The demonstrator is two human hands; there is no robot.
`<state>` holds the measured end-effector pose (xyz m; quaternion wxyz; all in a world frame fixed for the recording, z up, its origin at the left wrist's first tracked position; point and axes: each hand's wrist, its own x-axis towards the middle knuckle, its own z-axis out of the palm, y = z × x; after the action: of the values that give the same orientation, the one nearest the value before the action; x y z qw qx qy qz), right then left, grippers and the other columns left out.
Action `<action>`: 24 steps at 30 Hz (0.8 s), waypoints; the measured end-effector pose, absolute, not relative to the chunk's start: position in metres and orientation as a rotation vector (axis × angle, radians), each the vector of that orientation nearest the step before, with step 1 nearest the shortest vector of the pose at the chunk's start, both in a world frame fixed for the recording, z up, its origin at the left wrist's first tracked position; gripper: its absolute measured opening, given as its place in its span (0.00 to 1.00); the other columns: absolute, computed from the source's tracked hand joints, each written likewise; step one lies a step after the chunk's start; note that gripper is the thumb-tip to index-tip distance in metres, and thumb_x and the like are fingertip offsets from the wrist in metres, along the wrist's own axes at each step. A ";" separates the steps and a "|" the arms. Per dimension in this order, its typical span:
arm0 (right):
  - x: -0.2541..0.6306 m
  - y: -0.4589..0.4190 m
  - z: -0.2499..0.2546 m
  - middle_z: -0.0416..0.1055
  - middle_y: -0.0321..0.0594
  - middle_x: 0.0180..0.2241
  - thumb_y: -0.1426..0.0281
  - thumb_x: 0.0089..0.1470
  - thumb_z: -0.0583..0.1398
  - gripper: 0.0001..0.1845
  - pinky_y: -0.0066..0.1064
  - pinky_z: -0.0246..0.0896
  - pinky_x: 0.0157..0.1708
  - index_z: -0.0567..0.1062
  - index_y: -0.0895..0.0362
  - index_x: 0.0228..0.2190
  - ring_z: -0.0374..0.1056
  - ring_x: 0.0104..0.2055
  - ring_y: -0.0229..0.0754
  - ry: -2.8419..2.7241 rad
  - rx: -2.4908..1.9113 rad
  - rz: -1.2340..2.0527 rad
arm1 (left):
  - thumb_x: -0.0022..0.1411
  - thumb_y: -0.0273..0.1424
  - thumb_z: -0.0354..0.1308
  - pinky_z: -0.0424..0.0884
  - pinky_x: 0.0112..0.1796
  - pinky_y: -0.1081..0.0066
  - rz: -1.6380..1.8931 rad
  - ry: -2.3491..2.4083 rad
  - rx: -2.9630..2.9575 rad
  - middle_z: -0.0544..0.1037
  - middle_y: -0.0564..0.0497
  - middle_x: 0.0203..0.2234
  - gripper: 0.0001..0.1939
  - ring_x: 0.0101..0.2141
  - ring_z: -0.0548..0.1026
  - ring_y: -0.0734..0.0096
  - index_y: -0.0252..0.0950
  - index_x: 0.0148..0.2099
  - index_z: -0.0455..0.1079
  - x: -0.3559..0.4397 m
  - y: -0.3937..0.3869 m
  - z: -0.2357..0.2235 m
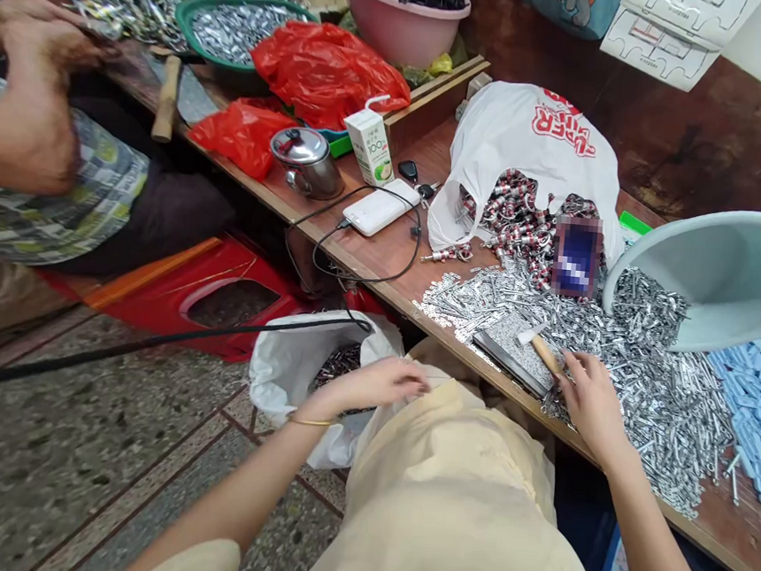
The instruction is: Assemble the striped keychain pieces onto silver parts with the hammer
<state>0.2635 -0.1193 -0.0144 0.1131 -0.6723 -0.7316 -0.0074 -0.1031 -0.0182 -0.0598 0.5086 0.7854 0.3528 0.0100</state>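
My right hand (589, 400) is closed around the lower end of the wooden handle of a small hammer (546, 353). The hammer's pale head lies over a flat metal block (515, 340) at the table's front edge. A dark metal bar (508, 364) runs along the block's near side. Loose small metal parts (649, 416) surround my right hand in a wide heap. My left hand (391, 382) hovers above my lap, beside a white sack (287, 357) with small dark parts inside. Its fingers are loosely bent, with nothing visible in them.
A grey-blue basin (746, 291) lies tipped among the metal parts, with light-blue pieces (760, 399) to its right. Behind are a white plastic bag (501, 127) of red-and-silver parts, a power bank (382, 207), a steel cup (307, 168) and a drink carton (369, 147). A co-worker (42, 114) sits at left.
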 end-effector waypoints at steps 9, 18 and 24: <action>0.369 -0.085 -0.008 0.78 0.48 0.37 0.67 0.61 0.53 0.14 0.40 0.64 0.41 0.79 0.57 0.38 0.71 0.39 0.51 -1.659 -2.275 0.046 | 0.65 0.26 0.53 0.67 0.52 0.46 0.657 1.769 2.250 0.72 0.31 0.48 0.13 0.51 0.70 0.40 0.29 0.49 0.73 -0.012 0.107 -0.036; 0.391 -0.045 -0.027 0.75 0.51 0.42 0.72 0.60 0.55 0.15 0.42 0.59 0.43 0.82 0.56 0.39 0.64 0.45 0.54 -1.902 -2.398 -0.195 | 0.62 0.19 0.50 0.69 0.52 0.56 0.704 1.424 2.297 0.76 0.39 0.45 0.16 0.48 0.72 0.52 0.33 0.50 0.70 -0.029 0.108 -0.053; 0.383 -0.040 -0.036 0.75 0.51 0.39 0.67 0.58 0.57 0.13 0.42 0.59 0.41 0.81 0.59 0.38 0.64 0.42 0.53 -1.953 -2.296 -0.107 | 0.62 0.25 0.55 0.67 0.55 0.56 0.713 1.296 2.248 0.77 0.41 0.47 0.14 0.49 0.72 0.54 0.34 0.49 0.75 -0.040 0.106 -0.053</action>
<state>0.3833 -0.0404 -0.0361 0.0629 -0.7597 -0.6462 -0.0355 -0.0395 0.1056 -0.0529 0.2236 0.8142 0.4695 0.2583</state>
